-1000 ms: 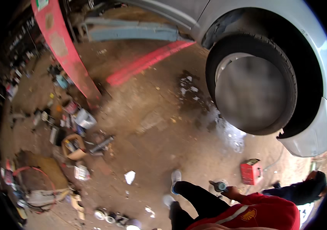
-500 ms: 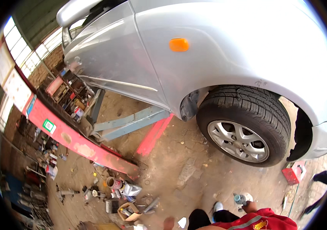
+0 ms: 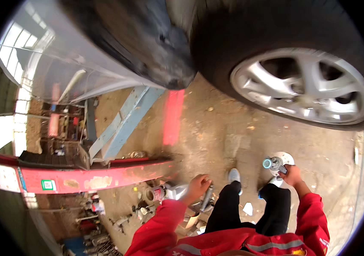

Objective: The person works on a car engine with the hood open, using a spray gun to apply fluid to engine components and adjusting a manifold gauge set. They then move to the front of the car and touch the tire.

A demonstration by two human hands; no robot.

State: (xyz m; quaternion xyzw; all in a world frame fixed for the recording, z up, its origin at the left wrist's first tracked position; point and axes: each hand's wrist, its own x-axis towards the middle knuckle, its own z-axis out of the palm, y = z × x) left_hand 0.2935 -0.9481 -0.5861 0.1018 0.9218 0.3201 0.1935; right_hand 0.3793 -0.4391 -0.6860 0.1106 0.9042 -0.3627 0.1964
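Observation:
My right hand (image 3: pixel 292 175) is closed around a grey metal tool (image 3: pixel 277 164) with a light-blue ring at its end; its exact kind is not clear. Below it, a white round object (image 3: pixel 285 158) shows on the floor. My left hand (image 3: pixel 198 187) is held out at the left, slightly blurred, fingers loosely apart with nothing visible in them. A dark grey ribbed rod (image 3: pixel 207 199) appears just beside it, seemingly down on the floor. Ahead of me hangs the car's wheel, with a black tyre (image 3: pixel 216 64) and a silver alloy rim (image 3: pixel 308 91).
The black wheel-arch liner (image 3: pixel 165 55) hangs close overhead. On the left stand a red lift post (image 3: pixel 101 178) and its blue-grey arm (image 3: pixel 124 123). Cans, bottles and a cardboard box (image 3: pixel 190 220) clutter the floor beyond my left arm.
My view has moved closer to the wheel, which looms larger and higher. Both red-sleeved arms are now in view, the left hand raised. The tool stays in my right hand.

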